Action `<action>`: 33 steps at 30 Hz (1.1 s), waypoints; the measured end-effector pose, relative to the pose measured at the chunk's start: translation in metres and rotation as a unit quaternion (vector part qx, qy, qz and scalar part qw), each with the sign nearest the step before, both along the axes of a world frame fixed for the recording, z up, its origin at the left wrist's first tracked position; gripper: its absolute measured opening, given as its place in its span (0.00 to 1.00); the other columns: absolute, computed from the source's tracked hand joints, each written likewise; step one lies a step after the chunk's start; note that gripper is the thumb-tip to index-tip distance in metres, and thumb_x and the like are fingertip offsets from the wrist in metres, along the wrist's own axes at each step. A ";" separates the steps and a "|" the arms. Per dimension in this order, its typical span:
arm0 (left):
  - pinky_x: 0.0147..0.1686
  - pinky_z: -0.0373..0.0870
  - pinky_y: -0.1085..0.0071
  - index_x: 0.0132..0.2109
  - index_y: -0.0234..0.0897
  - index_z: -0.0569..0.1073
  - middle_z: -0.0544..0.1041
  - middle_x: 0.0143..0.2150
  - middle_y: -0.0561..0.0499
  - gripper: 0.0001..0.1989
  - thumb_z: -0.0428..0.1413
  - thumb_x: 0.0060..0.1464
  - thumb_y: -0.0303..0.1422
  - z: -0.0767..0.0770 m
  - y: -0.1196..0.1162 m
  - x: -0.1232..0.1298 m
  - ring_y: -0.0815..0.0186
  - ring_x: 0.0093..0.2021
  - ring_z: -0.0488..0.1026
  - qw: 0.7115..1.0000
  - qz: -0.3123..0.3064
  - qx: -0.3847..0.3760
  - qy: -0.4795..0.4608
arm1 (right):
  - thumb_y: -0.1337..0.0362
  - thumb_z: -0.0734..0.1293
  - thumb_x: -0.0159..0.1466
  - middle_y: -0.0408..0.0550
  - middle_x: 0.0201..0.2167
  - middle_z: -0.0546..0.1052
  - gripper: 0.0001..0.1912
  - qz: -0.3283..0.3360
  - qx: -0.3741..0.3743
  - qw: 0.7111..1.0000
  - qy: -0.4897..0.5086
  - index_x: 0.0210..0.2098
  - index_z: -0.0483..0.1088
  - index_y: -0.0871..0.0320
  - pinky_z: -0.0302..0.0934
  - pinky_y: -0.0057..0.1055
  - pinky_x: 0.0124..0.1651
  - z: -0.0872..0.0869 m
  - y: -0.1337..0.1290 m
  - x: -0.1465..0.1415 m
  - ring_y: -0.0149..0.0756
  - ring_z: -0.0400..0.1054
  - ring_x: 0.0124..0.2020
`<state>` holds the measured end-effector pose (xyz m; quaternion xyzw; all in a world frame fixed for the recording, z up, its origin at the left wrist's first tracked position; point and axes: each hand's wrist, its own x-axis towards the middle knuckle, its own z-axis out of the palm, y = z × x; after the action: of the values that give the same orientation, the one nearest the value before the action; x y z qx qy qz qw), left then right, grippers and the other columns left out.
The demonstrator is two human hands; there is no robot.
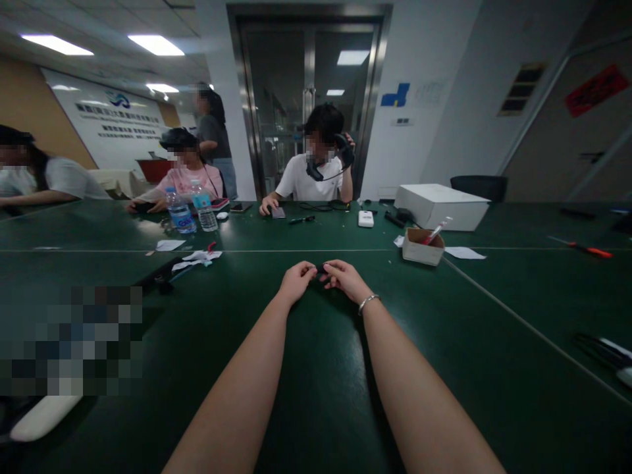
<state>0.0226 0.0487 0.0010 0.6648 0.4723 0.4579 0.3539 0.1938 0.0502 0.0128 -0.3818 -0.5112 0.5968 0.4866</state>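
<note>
Both my arms reach forward over the dark green table (pixel 316 395). My left hand (pixel 298 279) pinches one end of a small black object (pixel 320 268). At the object's other end, my right hand (pixel 347 279) has its thumb and forefinger closed on it, the other fingers curled below. The object is mostly covered by my fingertips, and its kind is too small to make out. A silver bracelet (pixel 368 303) circles my right wrist.
Ahead right stand a small open box (pixel 423 253) and a white box (pixel 442 205). Water bottles (pixel 182 212), paper scraps (pixel 200 258) and a long black item (pixel 160 273) lie left. A red-handled screwdriver (pixel 590 251) is far right. Across the table sits a person (pixel 316 171) holding a black headset.
</note>
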 end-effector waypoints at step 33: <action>0.26 0.61 0.73 0.32 0.35 0.74 0.72 0.22 0.52 0.20 0.49 0.57 0.47 0.001 0.003 -0.001 0.70 0.22 0.66 0.999 0.025 -0.030 -0.005 | 0.61 0.73 0.55 0.41 0.29 0.77 0.17 0.044 0.083 0.995 -0.026 0.43 0.68 0.57 0.69 0.26 0.24 -0.010 0.005 0.003 0.20 0.61 0.15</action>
<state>0.0220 0.0517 0.0021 0.6398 0.5006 0.4549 0.3649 0.1969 0.0555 0.0029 -0.3326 -0.5878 0.5627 0.4766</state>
